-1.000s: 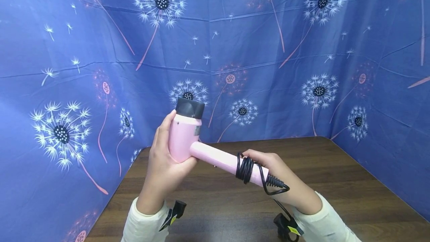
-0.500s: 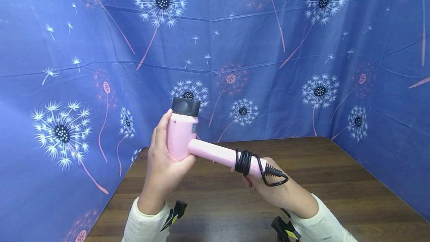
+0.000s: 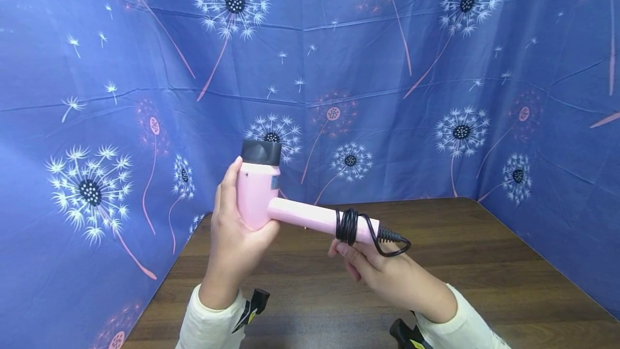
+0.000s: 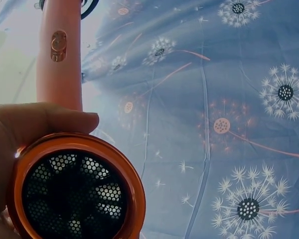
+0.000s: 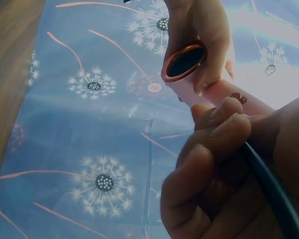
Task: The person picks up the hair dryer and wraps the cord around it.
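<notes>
A pink hair dryer [image 3: 259, 195] with a black nozzle [image 3: 261, 152] is held up above the table. My left hand [image 3: 237, 230] grips its barrel, the thumb lying by the base of the handle. Black power cord [image 3: 347, 226] is wrapped in several turns round the handle. Just under the handle's end is my right hand [image 3: 387, 273], its fingers curled. In the right wrist view, a stretch of cord [image 5: 274, 189] runs out from under those pinched fingertips. The left wrist view shows the round rear grille [image 4: 74, 194] and a switch [image 4: 59, 46] on the handle.
A brown wooden table [image 3: 310, 295] lies below both hands. Blue cloth [image 3: 310, 69] with a dandelion print hangs behind it and along both sides. Black camera mounts [image 3: 252, 306] sit at the white sleeves.
My right hand has passed from behind the handle to beneath it, with the cord. The hair dryer has shifted slightly left and its handle has become more level. My left hand keeps its grip.
</notes>
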A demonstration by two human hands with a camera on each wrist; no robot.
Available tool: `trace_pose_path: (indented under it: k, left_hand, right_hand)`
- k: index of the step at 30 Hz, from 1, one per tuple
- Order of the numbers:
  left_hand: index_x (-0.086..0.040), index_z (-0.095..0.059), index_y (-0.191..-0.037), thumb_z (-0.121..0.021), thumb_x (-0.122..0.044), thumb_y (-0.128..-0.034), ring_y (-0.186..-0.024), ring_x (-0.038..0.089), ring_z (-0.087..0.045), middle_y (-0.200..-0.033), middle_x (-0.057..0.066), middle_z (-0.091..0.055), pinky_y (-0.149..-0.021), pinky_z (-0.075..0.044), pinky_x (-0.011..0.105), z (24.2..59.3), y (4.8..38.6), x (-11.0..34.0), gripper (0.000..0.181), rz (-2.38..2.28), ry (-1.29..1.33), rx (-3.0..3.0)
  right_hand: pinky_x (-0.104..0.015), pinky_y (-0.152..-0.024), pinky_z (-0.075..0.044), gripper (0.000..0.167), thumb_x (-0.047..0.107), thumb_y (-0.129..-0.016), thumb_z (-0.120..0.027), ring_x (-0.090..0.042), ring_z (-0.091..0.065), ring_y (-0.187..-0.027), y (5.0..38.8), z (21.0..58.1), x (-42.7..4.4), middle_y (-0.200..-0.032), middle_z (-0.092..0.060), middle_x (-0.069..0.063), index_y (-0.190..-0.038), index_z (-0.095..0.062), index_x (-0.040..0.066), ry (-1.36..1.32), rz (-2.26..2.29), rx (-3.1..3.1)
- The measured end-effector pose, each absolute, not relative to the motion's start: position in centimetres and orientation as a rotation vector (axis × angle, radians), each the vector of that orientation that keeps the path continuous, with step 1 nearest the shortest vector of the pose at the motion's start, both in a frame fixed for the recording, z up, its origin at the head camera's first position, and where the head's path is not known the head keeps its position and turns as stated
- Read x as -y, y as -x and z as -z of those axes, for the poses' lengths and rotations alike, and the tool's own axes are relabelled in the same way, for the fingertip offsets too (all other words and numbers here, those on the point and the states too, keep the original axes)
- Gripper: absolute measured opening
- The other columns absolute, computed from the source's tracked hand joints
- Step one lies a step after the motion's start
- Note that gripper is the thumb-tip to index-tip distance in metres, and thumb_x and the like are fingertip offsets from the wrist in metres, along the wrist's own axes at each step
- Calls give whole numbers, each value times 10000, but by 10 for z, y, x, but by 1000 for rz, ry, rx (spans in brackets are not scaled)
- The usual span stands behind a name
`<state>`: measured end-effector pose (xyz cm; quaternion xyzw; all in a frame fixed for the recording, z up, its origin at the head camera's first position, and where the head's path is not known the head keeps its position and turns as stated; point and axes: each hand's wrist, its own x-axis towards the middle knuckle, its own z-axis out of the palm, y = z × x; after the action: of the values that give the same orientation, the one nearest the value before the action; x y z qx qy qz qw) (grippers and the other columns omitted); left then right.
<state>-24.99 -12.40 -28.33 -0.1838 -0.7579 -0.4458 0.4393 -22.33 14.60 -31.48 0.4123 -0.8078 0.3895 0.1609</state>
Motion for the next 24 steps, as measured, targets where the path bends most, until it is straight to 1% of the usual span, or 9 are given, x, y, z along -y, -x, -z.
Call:
trace_pose_path:
  k: [3,5,7,10,12,15,19,24]
  left_hand:
    - [-359,-319,-1619,-880,-62,-646,-1058,235,-550,-1464,60,-505,-760,-459,428,283,250,125,1162,1079,417,1881]
    - [-357,-322,-1620,-879,-69,-645,-1055,241,-552,-1468,60,-507,-756,-455,429,284,250,125,1159,1061,398,1876]
    - [-348,-326,-1621,-874,-72,-649,-1057,249,-555,-1472,64,-509,-752,-451,433,284,250,125,1149,1041,388,1866]
    - [-331,-333,-1621,-858,-66,-645,-1050,255,-561,-1480,68,-509,-738,-445,436,284,251,125,1139,1009,377,1850]
    - [-318,-339,-1621,-850,-64,-640,-1042,263,-564,-1480,76,-510,-727,-442,441,285,251,125,1135,984,372,1837]
    - [-306,-343,-1622,-841,-57,-620,-1030,276,-567,-1488,81,-505,-712,-440,448,285,252,125,1146,948,363,1824]
    - [-288,-350,-1620,-835,-52,-597,-1015,296,-581,-1505,84,-499,-691,-448,464,286,254,125,1157,906,353,1806]
    - [-268,-362,-1615,-840,-59,-597,-1020,313,-590,-1502,91,-503,-681,-456,485,286,254,125,1144,877,356,1788]
  right_hand:
    - [-198,-578,-470,195,186,-1102,-465,40,-515,-602,221,316,-146,-728,-546,160,-1075,-651,240,-1155,-1048,2373]
    - [-196,-585,-469,196,202,-1103,-462,50,-514,-601,220,316,-145,-724,-543,169,-1068,-652,233,-1159,-995,2403]
    - [-188,-590,-464,193,221,-1102,-470,62,-508,-593,220,316,-144,-711,-537,183,-1064,-659,227,-1157,-954,2418]
    - [-180,-562,-452,192,245,-1099,-480,77,-496,-573,218,316,-142,-653,-504,201,-1084,-670,222,-1159,-925,2430]
    - [-178,-550,-449,192,249,-1099,-483,84,-488,-562,216,316,-142,-644,-502,209,-1086,-672,217,-1163,-929,2433]
    - [-171,-542,-444,185,237,-1097,-487,95,-472,-550,214,315,-141,-632,-505,212,-1087,-670,214,-1179,-928,2419]
    - [-154,-563,-447,169,205,-1092,-498,105,-467,-557,213,315,-141,-629,-509,203,-1091,-667,210,-1204,-907,2384]
    - [-136,-589,-441,158,180,-1089,-500,112,-464,-577,211,314,-141,-644,-500,204,-1106,-653,215,-1224,-867,2357]
